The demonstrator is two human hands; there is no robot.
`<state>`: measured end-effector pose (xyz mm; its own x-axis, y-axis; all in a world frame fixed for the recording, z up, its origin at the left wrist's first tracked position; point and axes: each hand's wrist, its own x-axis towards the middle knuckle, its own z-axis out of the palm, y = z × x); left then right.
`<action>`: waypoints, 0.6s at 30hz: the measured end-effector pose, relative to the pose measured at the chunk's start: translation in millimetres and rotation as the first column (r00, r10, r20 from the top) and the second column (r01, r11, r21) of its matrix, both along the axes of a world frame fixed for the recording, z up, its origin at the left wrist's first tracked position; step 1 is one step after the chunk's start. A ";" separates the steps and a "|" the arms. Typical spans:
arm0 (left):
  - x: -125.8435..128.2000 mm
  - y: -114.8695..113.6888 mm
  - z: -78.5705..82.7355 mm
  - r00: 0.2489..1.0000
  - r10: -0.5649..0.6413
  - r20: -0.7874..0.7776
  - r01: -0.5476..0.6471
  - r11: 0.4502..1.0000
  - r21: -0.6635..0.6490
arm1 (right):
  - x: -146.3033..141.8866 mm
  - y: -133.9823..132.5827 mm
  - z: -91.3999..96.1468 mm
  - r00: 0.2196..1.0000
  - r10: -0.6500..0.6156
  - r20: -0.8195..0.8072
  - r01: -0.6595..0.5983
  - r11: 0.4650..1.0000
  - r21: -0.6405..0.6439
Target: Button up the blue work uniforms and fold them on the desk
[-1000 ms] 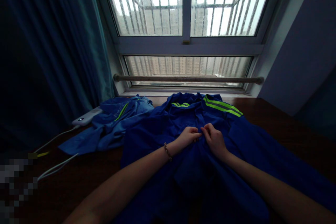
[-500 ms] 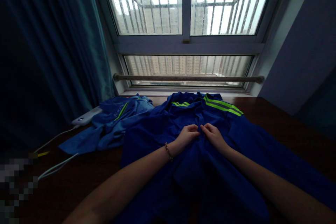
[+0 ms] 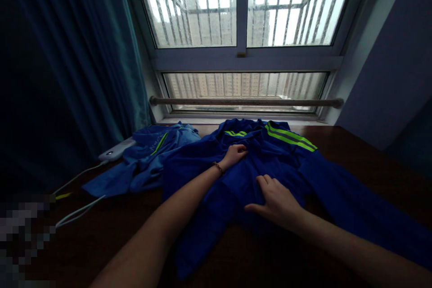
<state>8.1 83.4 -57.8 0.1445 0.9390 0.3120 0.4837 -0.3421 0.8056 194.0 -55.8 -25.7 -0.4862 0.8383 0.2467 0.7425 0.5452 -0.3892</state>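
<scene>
Before one window (image 3: 248, 62), two hands (image 3: 234, 156) (image 3: 279, 201), apparently two garments (image 3: 273, 158) (image 3: 143, 162).

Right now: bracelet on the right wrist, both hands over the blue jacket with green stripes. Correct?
One slip: the bracelet is on the left wrist, as the head view shows. The left hand and right hand are indeed over the blue jacket with green stripes.

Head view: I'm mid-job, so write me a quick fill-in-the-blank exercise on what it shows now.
1. A ____ circles the left wrist.
2. The right hand holds its ____ apart from its fingers.
3. In the picture, the lighter blue garment lies to the ____ of the dark blue garment.

Missing words: bracelet; thumb; left.
</scene>
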 end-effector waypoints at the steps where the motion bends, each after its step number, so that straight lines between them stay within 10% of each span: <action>1: -1.2 4.7 0.5 0.999 0.007 -0.035 -0.006 1.000 0.019 | 1.1 0.4 -5.1 1.000 0.027 0.011 -0.027 0.999 0.018; 8: -5.6 -9.1 10.3 0.996 0.024 -0.085 -0.026 0.999 -0.020 | 33.8 50.4 -14.1 0.920 0.133 -0.369 -0.215 0.958 -0.191; 13: 0.6 -76.6 45.8 0.972 0.045 -0.232 -0.004 0.985 0.172 | 56.6 77.8 0.4 0.644 -0.253 -0.722 -0.384 0.710 -0.591; 18: 12.8 -138.6 42.3 0.821 -0.084 -0.565 0.250 0.942 0.223 | 61.2 86.6 -1.4 0.529 -0.426 -0.734 -0.374 0.659 -0.652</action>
